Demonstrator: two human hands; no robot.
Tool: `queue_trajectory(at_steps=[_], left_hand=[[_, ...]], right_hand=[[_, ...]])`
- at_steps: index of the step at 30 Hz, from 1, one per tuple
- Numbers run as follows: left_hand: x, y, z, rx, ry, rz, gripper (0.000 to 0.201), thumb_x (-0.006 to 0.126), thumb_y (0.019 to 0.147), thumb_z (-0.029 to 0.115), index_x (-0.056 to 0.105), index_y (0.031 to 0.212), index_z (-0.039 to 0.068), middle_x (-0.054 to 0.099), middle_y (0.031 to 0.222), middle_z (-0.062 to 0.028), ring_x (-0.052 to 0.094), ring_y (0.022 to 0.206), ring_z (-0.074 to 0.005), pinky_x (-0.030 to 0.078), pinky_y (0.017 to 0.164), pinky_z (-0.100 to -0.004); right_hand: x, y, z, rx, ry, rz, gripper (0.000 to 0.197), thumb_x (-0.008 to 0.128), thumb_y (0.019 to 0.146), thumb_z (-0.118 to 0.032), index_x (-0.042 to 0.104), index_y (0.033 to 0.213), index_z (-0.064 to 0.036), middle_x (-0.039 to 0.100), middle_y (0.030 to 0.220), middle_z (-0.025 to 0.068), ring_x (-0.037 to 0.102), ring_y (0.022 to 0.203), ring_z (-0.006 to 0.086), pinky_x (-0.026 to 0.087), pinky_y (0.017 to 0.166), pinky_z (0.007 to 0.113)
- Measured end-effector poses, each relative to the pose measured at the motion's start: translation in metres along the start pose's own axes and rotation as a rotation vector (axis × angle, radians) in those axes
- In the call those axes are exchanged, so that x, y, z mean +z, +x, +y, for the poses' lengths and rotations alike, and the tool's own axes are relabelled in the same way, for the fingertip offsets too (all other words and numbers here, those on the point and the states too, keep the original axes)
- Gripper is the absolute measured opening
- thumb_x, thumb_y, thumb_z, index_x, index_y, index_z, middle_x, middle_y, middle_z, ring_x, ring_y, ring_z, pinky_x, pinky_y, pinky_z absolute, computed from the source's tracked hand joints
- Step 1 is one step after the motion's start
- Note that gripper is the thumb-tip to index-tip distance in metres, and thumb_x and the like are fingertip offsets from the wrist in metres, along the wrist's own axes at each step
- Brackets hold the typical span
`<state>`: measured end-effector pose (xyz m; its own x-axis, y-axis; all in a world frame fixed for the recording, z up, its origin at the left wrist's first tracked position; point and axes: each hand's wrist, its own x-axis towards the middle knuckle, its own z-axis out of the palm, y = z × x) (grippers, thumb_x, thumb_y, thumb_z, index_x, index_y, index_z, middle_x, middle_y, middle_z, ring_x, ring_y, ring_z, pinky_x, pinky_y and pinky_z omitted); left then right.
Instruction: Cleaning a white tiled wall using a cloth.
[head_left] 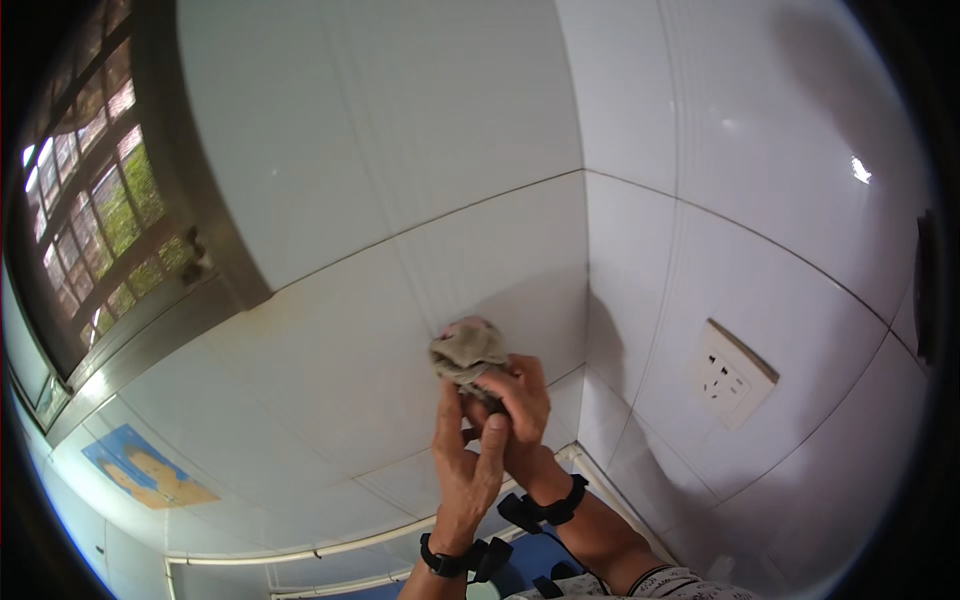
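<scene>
Two gripping: left hand and right hand, round bunched cloth near wall. Yellowish stain shows; amount done or left unclear.

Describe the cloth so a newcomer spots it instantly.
Find the white-tiled corner right of the barred window. Just left of it, the right hand grips the cloth, beside the left hand. It's crumpled, grey-beige with a pinkish patch, unlike the smooth tiles.
</scene>
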<state>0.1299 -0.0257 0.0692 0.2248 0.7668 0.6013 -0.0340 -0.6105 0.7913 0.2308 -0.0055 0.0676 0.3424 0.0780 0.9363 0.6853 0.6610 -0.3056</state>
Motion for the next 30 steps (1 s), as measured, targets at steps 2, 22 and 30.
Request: queue_trajectory(at_steps=[2, 22, 30], left_hand=[[0.025, 0.014, -0.005, 0.024, 0.036, -0.077, 0.074, 0.065, 0.105, 0.016, 0.028, 0.164, -0.007, 0.064, 0.132, -0.0182, 0.066, 0.105, -0.0197, 0.057, 0.085, -0.0317], [0.013, 0.032, 0.025, 0.191, 0.28, -0.268, 0.079, 0.073, 0.1, 0.036, 0.038, 0.162, 0.003, 0.058, 0.136, -0.0292, 0.066, 0.117, -0.0411, 0.061, 0.085, -0.0422], [-0.084, -0.004, 0.045, 0.205, 0.251, 0.063, 0.065, 0.073, 0.099, 0.025, 0.05, 0.155, 0.0, 0.049, 0.147, -0.0246, 0.059, 0.129, -0.0361, 0.061, 0.089, -0.041]], right_hand=[[-0.019, 0.012, 0.021, 0.019, -0.057, 0.053, 0.034, 0.082, 0.079, -0.002, 0.073, 0.112, -0.0044, 0.066, 0.109, 0.0168, 0.068, 0.09, 0.0325, 0.055, 0.071, 0.04], [-0.018, 0.01, 0.014, 0.63, 0.413, 0.215, 0.033, 0.065, 0.103, -0.006, 0.059, 0.135, 0.0014, 0.07, 0.111, 0.0049, 0.065, 0.089, 0.0122, 0.057, 0.075, 0.028], [0.058, -0.005, -0.039, 0.285, 0.293, 0.095, 0.035, 0.069, 0.094, 0.003, 0.064, 0.129, 0.001, 0.063, 0.115, 0.0124, 0.064, 0.098, 0.0221, 0.055, 0.081, 0.036]])
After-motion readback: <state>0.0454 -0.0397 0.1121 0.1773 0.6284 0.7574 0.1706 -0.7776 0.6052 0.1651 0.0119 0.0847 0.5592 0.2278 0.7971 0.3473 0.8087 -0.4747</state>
